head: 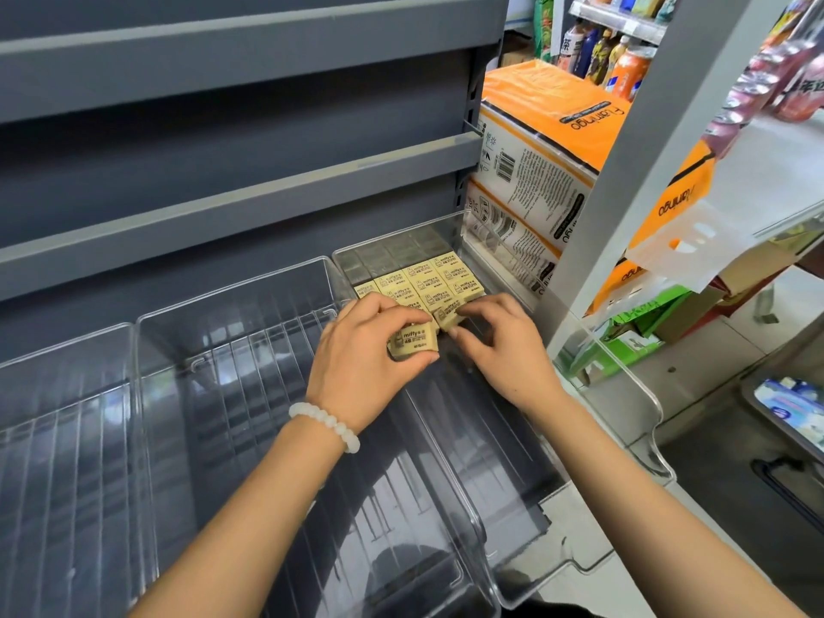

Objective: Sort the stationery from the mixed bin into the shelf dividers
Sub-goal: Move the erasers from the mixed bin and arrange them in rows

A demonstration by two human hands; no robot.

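Note:
Several beige erasers [439,278] lie in neat rows at the back of the rightmost clear divider tray [512,506], with dark ones [392,256] behind them. My left hand [356,368], with a white bead bracelet on the wrist, grips one beige eraser [412,342] between thumb and fingers just in front of the rows. My right hand [499,345] pinches a second beige eraser [448,315] at the front edge of the rows, right beside the left hand's one.
Two more clear divider trays [232,394] [58,439] stand to the left on the grey shelf. Grey shelf boards [223,207] rise behind. Orange tissue packs [548,140] sit to the right behind a grey upright post [646,171], and bottles [615,55] stand far back.

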